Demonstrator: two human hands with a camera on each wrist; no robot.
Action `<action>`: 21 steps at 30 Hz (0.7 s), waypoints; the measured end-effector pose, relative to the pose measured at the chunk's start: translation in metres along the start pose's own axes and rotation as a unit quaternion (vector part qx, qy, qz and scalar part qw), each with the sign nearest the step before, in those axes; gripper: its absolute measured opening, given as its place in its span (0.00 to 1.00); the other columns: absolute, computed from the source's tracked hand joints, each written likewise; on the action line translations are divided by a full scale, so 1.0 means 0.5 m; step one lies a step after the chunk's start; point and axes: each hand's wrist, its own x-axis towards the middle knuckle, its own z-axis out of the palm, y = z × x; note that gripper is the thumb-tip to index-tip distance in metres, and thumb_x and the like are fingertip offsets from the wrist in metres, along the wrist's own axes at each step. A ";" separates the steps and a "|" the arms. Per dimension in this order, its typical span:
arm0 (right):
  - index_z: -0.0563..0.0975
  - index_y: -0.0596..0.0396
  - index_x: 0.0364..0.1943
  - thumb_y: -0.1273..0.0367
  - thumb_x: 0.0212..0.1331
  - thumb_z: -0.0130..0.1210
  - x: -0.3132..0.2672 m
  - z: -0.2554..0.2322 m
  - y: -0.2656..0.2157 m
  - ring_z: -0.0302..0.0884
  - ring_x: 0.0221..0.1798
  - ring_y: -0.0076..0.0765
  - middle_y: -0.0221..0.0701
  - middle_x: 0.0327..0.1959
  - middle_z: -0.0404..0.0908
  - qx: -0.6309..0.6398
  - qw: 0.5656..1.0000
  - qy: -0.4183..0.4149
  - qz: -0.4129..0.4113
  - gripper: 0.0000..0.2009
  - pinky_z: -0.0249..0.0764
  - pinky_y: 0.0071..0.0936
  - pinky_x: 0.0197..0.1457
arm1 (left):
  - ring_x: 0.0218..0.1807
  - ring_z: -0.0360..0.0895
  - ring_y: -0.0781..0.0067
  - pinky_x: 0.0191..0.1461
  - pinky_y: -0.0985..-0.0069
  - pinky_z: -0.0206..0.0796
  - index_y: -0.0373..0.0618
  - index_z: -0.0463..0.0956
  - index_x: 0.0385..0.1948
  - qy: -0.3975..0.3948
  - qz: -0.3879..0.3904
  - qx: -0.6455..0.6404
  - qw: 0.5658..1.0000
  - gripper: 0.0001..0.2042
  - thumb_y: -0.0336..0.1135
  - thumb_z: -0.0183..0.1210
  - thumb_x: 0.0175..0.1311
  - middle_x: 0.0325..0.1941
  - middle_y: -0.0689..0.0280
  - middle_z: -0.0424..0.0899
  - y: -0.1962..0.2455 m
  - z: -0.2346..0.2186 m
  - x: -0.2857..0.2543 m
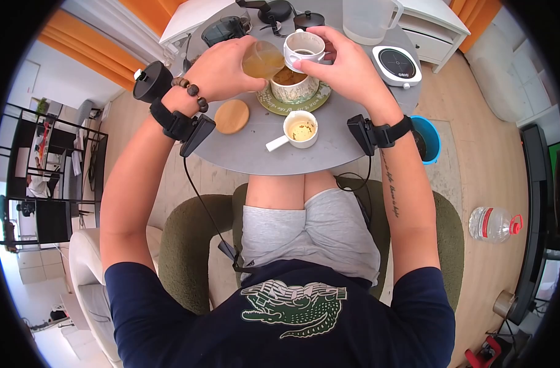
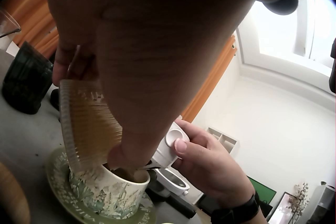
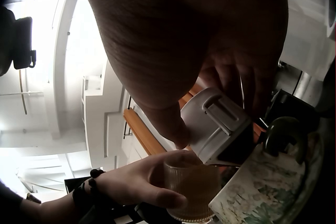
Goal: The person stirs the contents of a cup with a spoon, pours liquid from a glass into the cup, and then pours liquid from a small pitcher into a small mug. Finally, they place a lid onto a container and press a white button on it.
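Note:
My left hand grips a ribbed clear glass of amber liquid, held at the left rim of a patterned cup. My right hand holds a small white cup by its sides, tipped over the same patterned cup. Dark liquid shows inside the white cup in the head view. Brownish liquid fills part of the patterned cup, which stands on a green saucer with lettering. In front of it sits a small white handled pot with pale yellow liquid and bits in it.
A round wooden lid lies left of the saucer. At the right of the grey table is a white scale with a black top. A clear pitcher and black grinder parts stand behind. On the floor are a blue bin and a bottle.

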 end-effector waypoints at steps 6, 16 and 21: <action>0.81 0.59 0.72 0.49 0.60 0.78 0.000 -0.001 -0.003 0.86 0.46 0.37 0.39 0.47 0.90 0.000 1.000 -0.002 0.000 0.40 0.84 0.37 0.53 | 0.67 0.85 0.43 0.74 0.55 0.77 0.37 0.78 0.69 0.014 0.013 0.007 1.000 0.39 0.49 0.77 0.57 0.63 0.46 0.89 -0.007 0.006 0.001; 0.82 0.60 0.70 0.49 0.60 0.78 0.002 0.002 0.003 0.86 0.45 0.36 0.39 0.46 0.90 -0.001 1.000 0.001 -0.012 0.39 0.84 0.36 0.52 | 0.68 0.85 0.43 0.74 0.55 0.77 0.37 0.78 0.69 0.011 0.020 0.019 1.000 0.38 0.49 0.77 0.57 0.63 0.46 0.89 -0.009 0.006 0.002; 0.82 0.60 0.69 0.49 0.59 0.78 0.002 0.004 0.003 0.86 0.45 0.36 0.39 0.46 0.90 0.002 1.000 0.004 -0.016 0.39 0.84 0.36 0.52 | 0.67 0.85 0.42 0.73 0.54 0.77 0.37 0.78 0.68 0.015 0.031 0.030 0.999 0.37 0.48 0.76 0.57 0.62 0.46 0.89 -0.005 0.000 0.001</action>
